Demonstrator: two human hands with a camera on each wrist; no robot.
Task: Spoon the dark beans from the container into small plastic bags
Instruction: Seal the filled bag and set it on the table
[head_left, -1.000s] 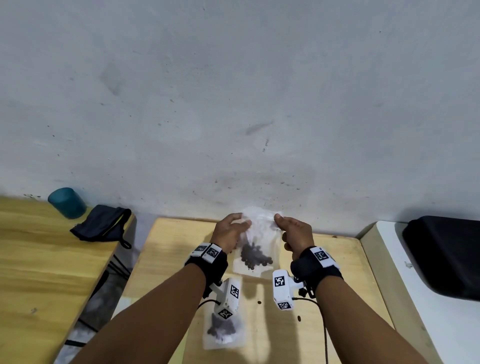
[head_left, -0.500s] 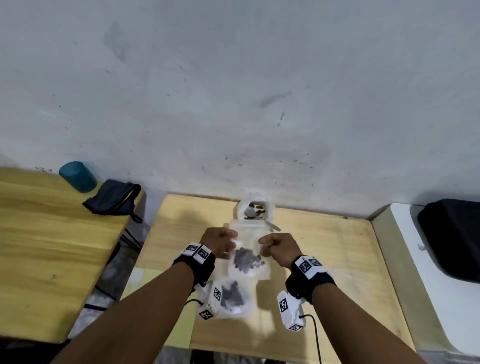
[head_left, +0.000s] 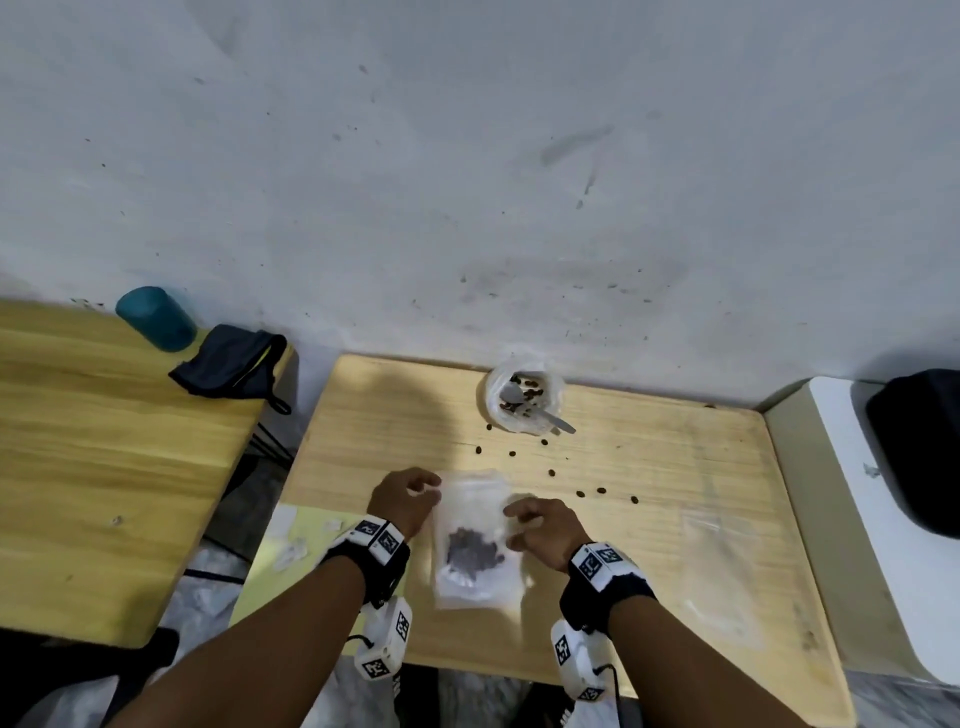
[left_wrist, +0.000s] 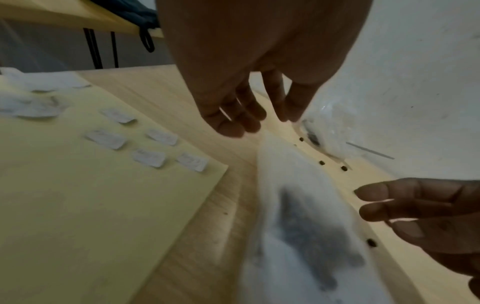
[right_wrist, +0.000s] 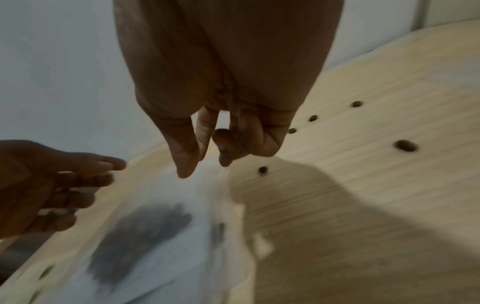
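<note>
While both hands hover loose-fingered, bean bag (head_left: 475, 540) lies flat.

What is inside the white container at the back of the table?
The container holds a few dark beans and a spoon whose handle sticks out over the rim. Its bottom beneath them is hidden.
</note>
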